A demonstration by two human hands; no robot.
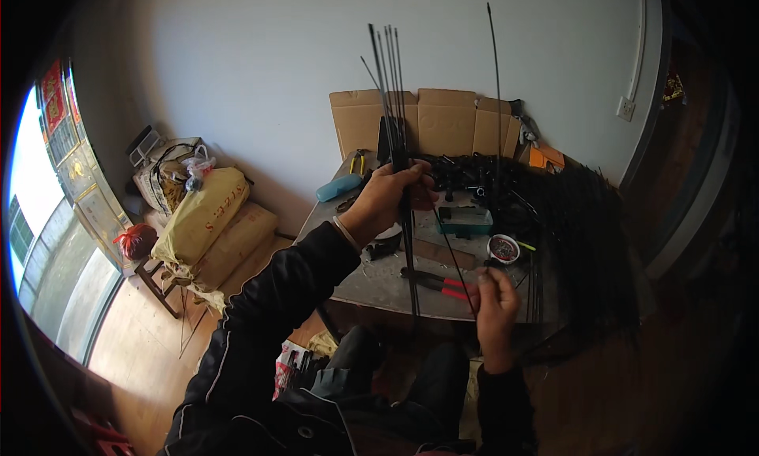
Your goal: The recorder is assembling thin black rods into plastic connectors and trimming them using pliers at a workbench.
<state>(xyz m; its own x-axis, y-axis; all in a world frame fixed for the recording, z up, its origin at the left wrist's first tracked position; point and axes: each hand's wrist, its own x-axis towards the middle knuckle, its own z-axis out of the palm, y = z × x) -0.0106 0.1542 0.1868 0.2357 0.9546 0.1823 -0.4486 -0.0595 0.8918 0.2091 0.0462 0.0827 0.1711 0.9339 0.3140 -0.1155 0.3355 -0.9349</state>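
A bundle of long, thin black rods [395, 100] stands nearly upright above the table, gripped in my left hand [395, 189]. Their lower ends hang past the front edge of the table. Lower and to the right, my right hand [498, 302] pinches the bottom end of one slim dark rod [452, 254]. That rod slants up toward my left hand; whether its top touches the bundle I cannot tell. Behind my right hand, another tall thin rod [496, 84] rises against the wall. Pliers with red grips [455, 288] lie on the table beside my right fingers.
The grey table [356, 278] carries a small round tub [504, 249], a teal tray [466, 220], a light-blue case [338, 188] and yellow-handled pliers [359, 162]. Black parts and rods [589, 242] pile up at the right. Cardboard [447, 124] backs the table; yellow sacks [207, 211] are stacked left.
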